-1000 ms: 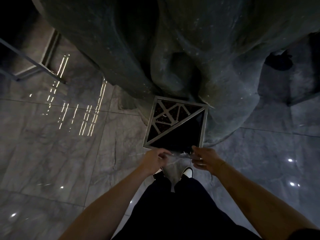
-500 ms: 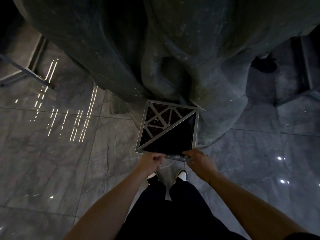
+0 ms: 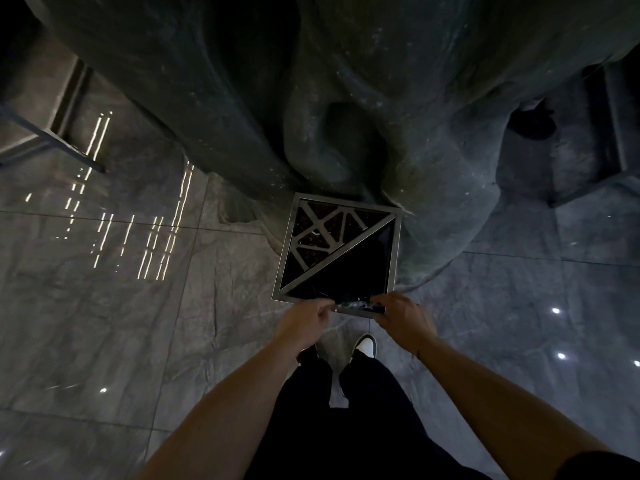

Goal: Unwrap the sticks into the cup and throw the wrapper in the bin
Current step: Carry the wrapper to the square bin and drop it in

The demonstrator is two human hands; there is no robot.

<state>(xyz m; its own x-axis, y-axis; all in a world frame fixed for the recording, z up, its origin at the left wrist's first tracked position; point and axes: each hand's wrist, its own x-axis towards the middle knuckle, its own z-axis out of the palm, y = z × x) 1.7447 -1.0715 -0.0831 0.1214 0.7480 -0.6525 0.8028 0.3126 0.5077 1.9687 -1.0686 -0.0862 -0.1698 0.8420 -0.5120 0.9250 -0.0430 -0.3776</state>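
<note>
A square metal bin (image 3: 397, 251) stands on the floor in front of me, its top split into a patterned grille half and a dark open triangular half. My left hand (image 3: 304, 322) and my right hand (image 3: 403, 315) are held close together at the bin's near rim. A thin clear wrapper (image 3: 351, 304) is stretched between their fingertips, just over the rim. No cup or sticks are in view.
A large dark rock-like column (image 3: 277, 81) rises right behind the bin. The glossy grey stone floor (image 3: 104, 306) spreads left and right with light reflections. A metal frame leg (image 3: 52, 136) stands at far left. My shoes (image 3: 365, 344) are just below the hands.
My hands have moved forward from short of the bin to its near rim, still holding the wrapper between them. The view has shifted slightly.
</note>
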